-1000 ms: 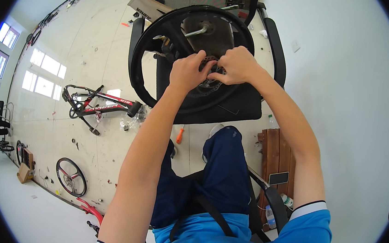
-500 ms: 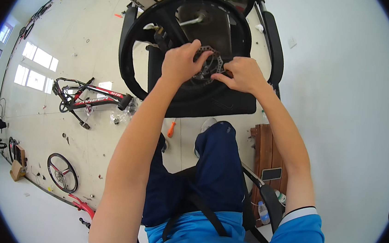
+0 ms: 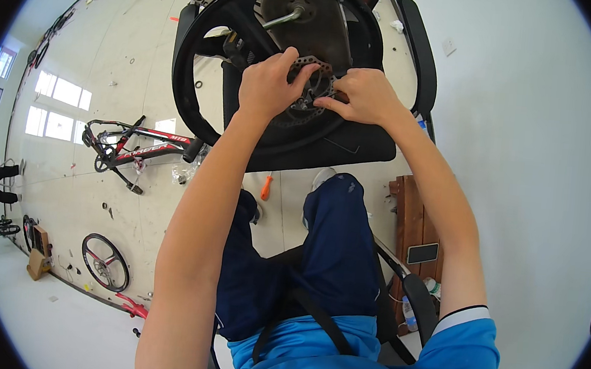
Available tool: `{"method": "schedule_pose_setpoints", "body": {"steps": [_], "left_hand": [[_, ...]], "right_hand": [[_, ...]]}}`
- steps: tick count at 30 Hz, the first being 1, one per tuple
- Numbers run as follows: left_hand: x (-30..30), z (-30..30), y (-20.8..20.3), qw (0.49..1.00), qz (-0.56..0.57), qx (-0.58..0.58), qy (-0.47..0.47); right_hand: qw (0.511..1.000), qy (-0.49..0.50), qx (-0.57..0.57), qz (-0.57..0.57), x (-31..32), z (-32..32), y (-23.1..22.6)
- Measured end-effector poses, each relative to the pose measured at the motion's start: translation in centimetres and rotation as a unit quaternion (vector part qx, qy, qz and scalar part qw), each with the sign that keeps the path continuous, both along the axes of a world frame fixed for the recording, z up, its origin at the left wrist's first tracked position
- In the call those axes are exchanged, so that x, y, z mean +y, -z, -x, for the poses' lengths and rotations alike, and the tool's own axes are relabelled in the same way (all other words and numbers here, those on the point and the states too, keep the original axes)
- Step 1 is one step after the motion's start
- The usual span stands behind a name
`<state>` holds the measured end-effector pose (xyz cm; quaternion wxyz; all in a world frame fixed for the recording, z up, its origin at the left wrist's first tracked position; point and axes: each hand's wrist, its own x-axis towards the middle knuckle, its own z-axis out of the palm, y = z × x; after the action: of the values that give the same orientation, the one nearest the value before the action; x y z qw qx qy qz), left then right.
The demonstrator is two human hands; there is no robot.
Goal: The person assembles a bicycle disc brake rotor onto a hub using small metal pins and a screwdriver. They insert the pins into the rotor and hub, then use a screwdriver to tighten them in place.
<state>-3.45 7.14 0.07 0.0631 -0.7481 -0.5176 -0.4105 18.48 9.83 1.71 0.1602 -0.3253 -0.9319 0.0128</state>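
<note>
Hands [image 3: 267, 87] at disc [image 3: 326, 68] — cardboard box [image 3: 37, 264] afar

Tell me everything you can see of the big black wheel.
The large black round wheel has a thick rim, with a broad spoke at upper left. A grey, metal-looking disc, pierced with holes, sits at its middle. The wheel lies over a black chair seat; its exact tilt is hard to judge. The left hand is at the disc's left side, the right hand at its right.
</note>
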Motion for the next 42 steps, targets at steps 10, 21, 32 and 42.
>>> {"method": "schedule_pose_setpoints", "body": {"steps": [10,21,32,42], "left_hand": [[-0.1,-0.1,-0.1,1.000,0.001,-0.009,-0.011],[0.0,0.0,0.3,1.000,0.001,-0.026,-0.001],[0.0,0.1,0.4,1.000,0.002,-0.015,-0.013],[0.1,-0.1,0.1,1.000,-0.010,-0.015,-0.018]], "right_hand": [[0.997,-0.050,-0.041,-0.043,1.1,0.4,-1.5],[0.967,-0.128,-0.206,-0.076,2.8,3.0,-5.2],[0.958,-0.177,-0.210,-0.086,4.2,3.1,-5.0],[0.986,-0.132,-0.068,-0.073,3.2,1.2,-2.6]]}}
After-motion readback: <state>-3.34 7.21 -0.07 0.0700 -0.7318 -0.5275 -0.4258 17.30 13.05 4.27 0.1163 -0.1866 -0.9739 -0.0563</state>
